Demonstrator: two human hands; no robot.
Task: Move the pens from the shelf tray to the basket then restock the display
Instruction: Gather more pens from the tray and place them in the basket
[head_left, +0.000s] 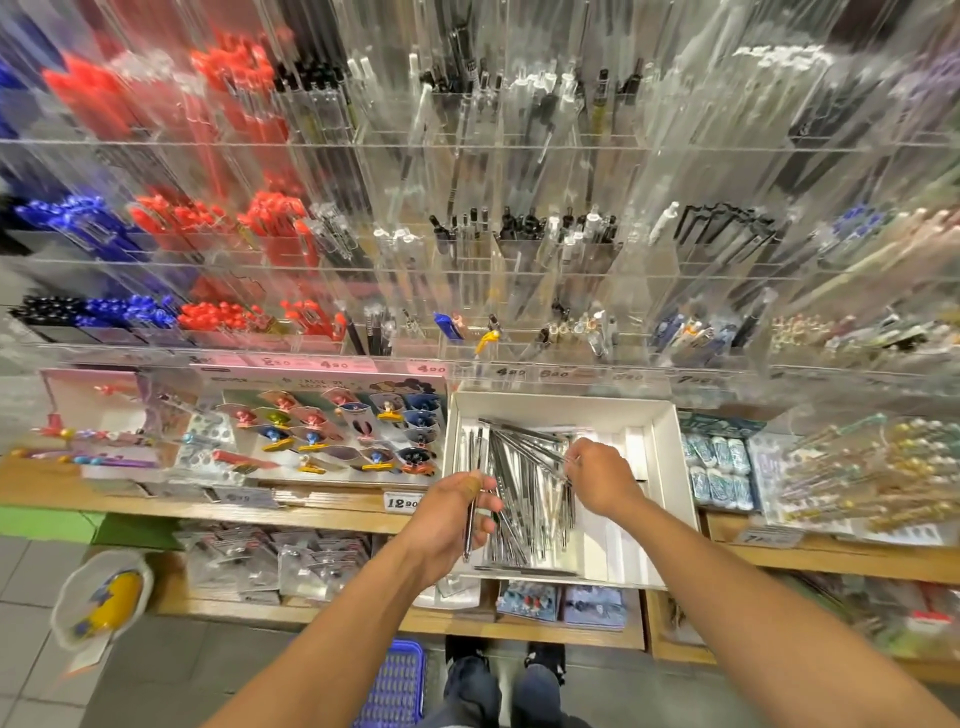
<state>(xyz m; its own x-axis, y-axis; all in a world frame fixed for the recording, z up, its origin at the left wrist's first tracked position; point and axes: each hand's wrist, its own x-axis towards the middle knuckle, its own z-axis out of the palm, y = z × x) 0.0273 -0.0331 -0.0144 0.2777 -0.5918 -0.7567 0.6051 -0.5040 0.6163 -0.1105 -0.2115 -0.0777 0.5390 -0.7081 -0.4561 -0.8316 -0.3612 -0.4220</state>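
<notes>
A white shelf tray (670, 467) sits on the wooden shelf and holds a heap of silver pens (524, 467). My left hand (452, 512) is at the tray's left edge and grips one or two silver pens that point down towards me. My right hand (597, 475) is over the middle of the tray, its fingers pinching pens at the top of the heap. A blue basket (397, 686) stands on the floor below, by my feet; only part of it shows behind my left forearm.
Clear acrylic display racks (493, 260) full of red, blue and black pens rise behind the tray. Boxes of novelty pens (332, 431) lie to the left, packaged goods (719, 467) to the right. A white bag with yellow contents (104, 597) hangs at lower left.
</notes>
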